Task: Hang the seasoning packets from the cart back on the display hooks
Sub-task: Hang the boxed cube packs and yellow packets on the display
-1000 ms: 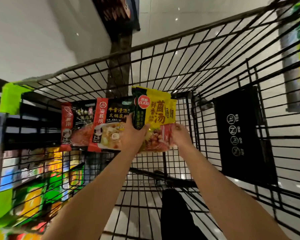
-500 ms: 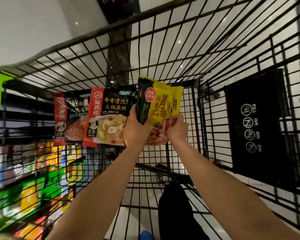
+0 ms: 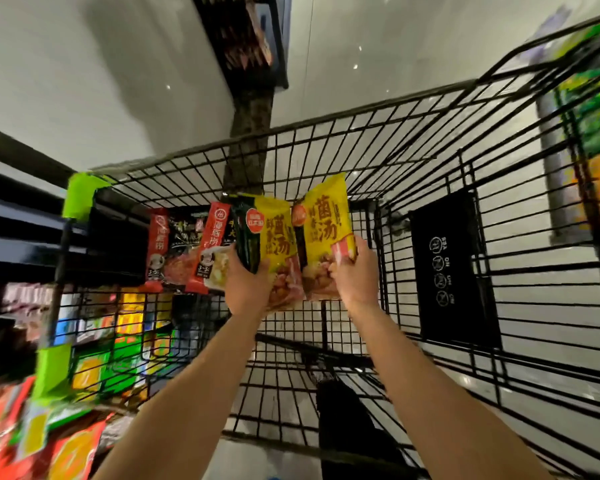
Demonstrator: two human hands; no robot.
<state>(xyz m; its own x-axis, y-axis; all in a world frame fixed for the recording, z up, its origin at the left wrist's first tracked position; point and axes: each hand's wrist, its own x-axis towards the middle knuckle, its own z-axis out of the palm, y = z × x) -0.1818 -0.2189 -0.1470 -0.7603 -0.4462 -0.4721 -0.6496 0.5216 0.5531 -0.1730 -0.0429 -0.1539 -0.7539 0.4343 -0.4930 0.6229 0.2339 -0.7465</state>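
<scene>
Shelves (image 3: 84, 341) with blurred goods at far left. Inside the black wire cart (image 3: 430, 174), two red-and-black packets (image 3: 174, 251) stand against the left wall. Left hand (image 3: 248, 289) grips a yellow packet (image 3: 274, 244) by its lower edge, fingers curled round it. Just beside it, right hand (image 3: 355, 278) pinches a second yellow packet (image 3: 326, 223), held upright. Black sign (image 3: 451, 271) hangs on the cart's right side.

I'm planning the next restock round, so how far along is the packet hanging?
None looks hung yet. In hand: the left hand holds a yellow packet, and the right hand holds another yellow packet. Left: two red-and-black packets lean inside the cart.
</scene>
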